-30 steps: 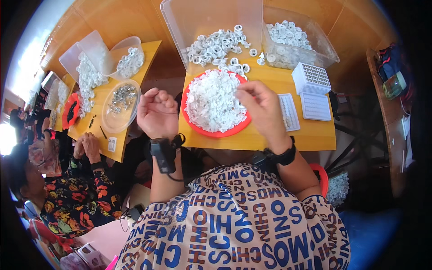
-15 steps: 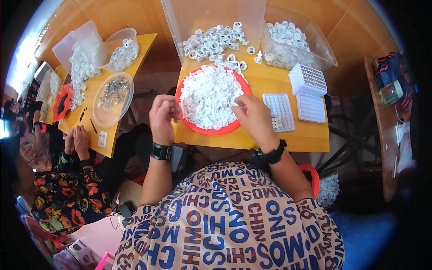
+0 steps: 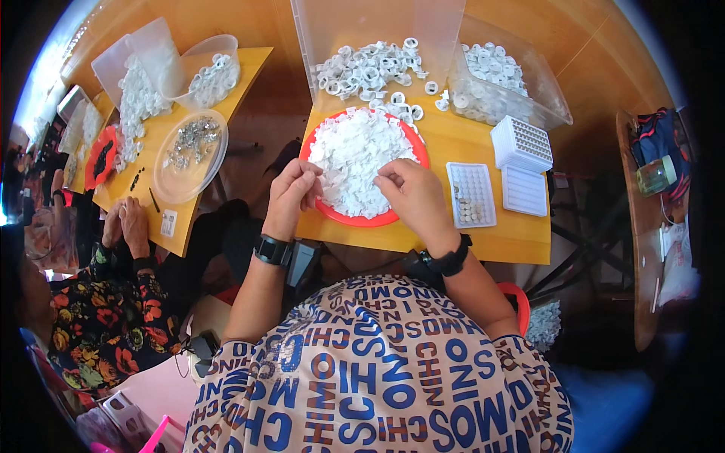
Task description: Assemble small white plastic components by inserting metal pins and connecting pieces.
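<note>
What each small white piece in the red tray (image 3: 341,215) is cannot be made out; the white pieces (image 3: 355,155) lie heaped and blur together. The left hand (image 3: 291,192) sits at the tray's left rim, fingers curled together with the tips tucked under, so whether they pinch a piece cannot be told. The right hand (image 3: 414,195) rests over the tray's right side, knuckles up, fingertips bent down onto the heap and hiding what they touch. Both forearms rise from the lower edge, a dark band on each wrist. The tray stands on the yellow bench (image 3: 483,240), just left of a white grid tray (image 3: 472,195).
</note>
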